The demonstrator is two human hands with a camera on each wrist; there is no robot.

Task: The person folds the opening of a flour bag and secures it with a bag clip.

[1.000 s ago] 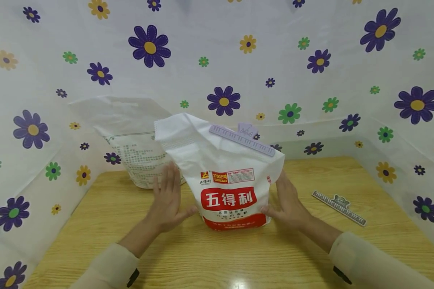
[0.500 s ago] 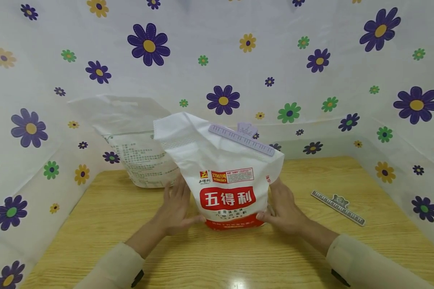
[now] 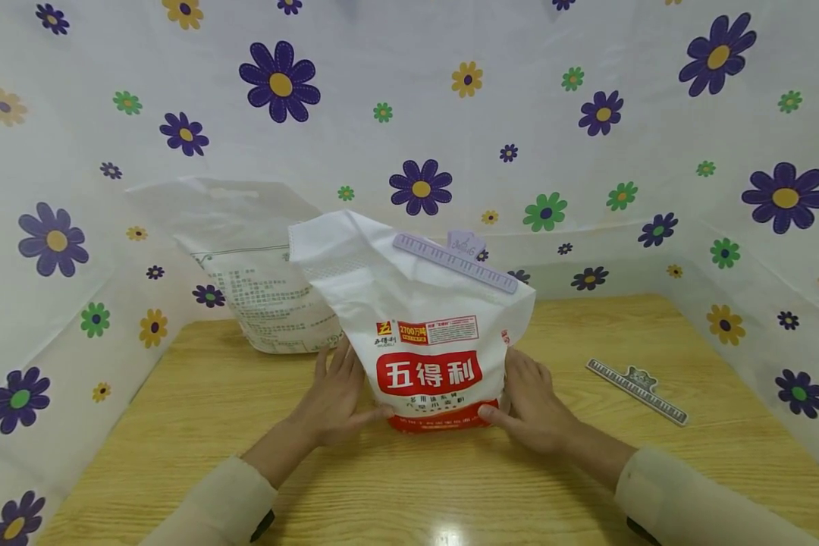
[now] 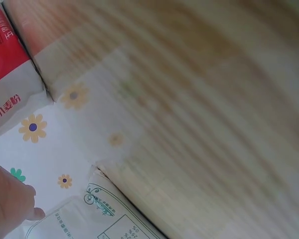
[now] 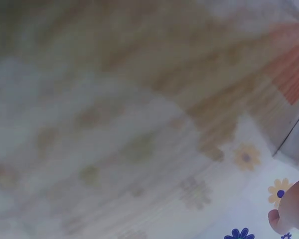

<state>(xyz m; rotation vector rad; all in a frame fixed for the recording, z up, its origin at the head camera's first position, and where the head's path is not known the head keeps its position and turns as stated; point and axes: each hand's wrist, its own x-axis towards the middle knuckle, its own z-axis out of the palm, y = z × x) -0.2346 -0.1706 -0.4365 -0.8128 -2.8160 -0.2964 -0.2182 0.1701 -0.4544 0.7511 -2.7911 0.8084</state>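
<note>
Two hands flank one upright flour bag (image 3: 419,334).
Left hand (image 3: 337,394) and right hand (image 3: 528,398) press its sides, fingers straight; purple clip (image 3: 456,262) seals top.

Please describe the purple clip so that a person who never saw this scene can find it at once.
On the wooden table stands a white flour bag with a red label, between both hands. The purple clip runs slanted along the bag's folded top. Unlike the grey clip lying flat on the table at the right, it sits clamped on the bag.
</note>
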